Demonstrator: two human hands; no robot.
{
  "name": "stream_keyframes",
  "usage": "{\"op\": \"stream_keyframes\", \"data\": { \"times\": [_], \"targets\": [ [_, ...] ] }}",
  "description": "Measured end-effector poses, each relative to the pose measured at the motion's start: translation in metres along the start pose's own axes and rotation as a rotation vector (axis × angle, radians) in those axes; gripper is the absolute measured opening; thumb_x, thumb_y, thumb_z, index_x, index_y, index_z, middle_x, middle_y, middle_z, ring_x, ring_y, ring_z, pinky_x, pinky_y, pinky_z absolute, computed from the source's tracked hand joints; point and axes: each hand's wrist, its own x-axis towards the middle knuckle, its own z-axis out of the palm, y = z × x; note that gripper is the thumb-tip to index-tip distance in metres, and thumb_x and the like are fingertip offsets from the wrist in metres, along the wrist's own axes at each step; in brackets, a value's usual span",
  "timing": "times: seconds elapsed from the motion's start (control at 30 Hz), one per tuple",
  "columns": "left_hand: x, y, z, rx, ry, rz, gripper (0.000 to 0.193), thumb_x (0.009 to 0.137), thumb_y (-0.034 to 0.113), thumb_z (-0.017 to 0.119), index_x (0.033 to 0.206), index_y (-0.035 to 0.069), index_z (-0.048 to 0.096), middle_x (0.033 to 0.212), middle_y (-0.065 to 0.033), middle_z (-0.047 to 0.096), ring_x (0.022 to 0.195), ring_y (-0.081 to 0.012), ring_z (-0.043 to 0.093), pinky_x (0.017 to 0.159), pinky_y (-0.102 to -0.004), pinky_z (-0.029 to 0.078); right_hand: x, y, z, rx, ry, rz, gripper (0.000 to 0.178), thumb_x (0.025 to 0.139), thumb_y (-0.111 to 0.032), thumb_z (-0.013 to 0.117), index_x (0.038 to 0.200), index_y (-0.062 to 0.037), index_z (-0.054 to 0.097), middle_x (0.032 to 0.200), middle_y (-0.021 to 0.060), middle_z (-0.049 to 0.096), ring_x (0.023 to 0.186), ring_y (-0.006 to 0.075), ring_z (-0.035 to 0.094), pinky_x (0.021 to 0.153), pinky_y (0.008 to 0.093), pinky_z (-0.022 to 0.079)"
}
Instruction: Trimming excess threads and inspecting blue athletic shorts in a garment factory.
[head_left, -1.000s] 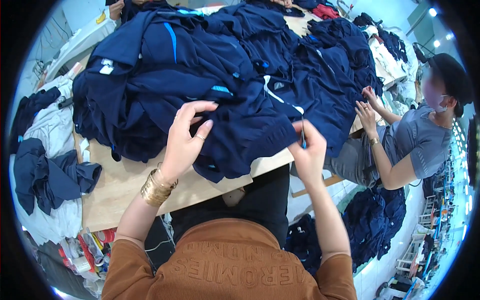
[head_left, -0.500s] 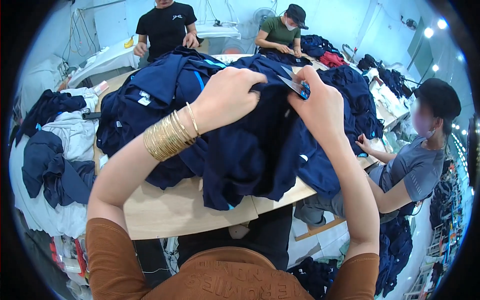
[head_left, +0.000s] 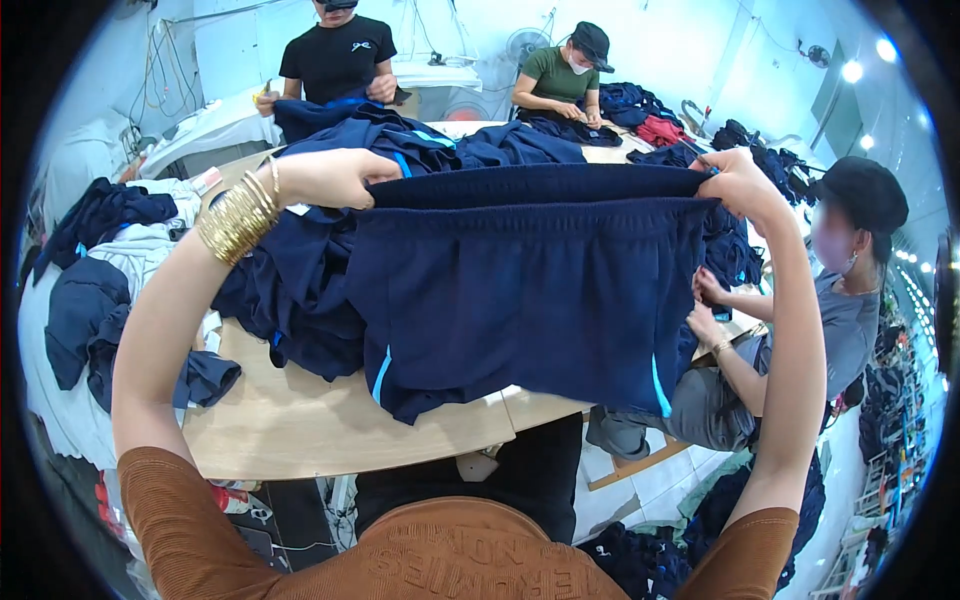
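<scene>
A pair of navy shorts [head_left: 530, 300] with light-blue side strips hangs stretched between my hands over the table's near edge. Its elastic waistband is at the top, pulled wide. My left hand [head_left: 345, 178], below gold bangles, is closed on the waistband's left end. At the other end my right hand [head_left: 742, 185] grips the band too. Tucked in that right hand are thread snips [head_left: 710, 168], of which only a dark tip and a bit of blue show.
Heaped navy garments [head_left: 295, 265] cover the wooden table [head_left: 290, 420] behind the shorts. White and dark clothes [head_left: 125, 255] pile up at the left. A capped co-worker [head_left: 845, 290] sits close on my right; two more people [head_left: 340, 60] work across the table.
My hands have moved far apart, spreading the bunched garment into shorts held by the waistband. The snips' blades, plain before, are now mostly hidden. The person at the far left has lifted navy cloth.
</scene>
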Motion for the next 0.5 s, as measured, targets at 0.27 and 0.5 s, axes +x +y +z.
{"op": "stream_keyframes", "data": {
  "times": [0.27,0.5],
  "targets": [
    [-0.024,0.008,-0.043,-0.698,0.086,-0.213,0.030,0.084,0.010,0.042,0.103,-0.007,0.059,0.087,-0.0140,0.066,0.057,-0.0215,0.066,0.050,-0.0234,0.055,-0.005,0.012,-0.022,-0.144,-0.130,-0.020,0.009,0.069,-0.008,0.059,0.076,-0.0035,0.063,0.047,-0.0003,0.047,0.037,0.0076,0.043,0.034,0.0228,0.031],
    [-0.027,-0.014,-0.049,-0.947,0.117,-0.172,0.024,0.089,0.019,0.046,0.095,-0.001,0.057,0.042,-0.0019,0.044,0.040,-0.0141,0.054,0.039,-0.0254,0.048,-0.020,0.016,-0.027,0.071,-0.287,-0.054,0.007,0.065,-0.002,0.053,0.058,-0.0033,0.056,0.046,-0.0040,0.043,0.035,0.0033,0.039,0.032,0.0201,0.028]
  ]
}}
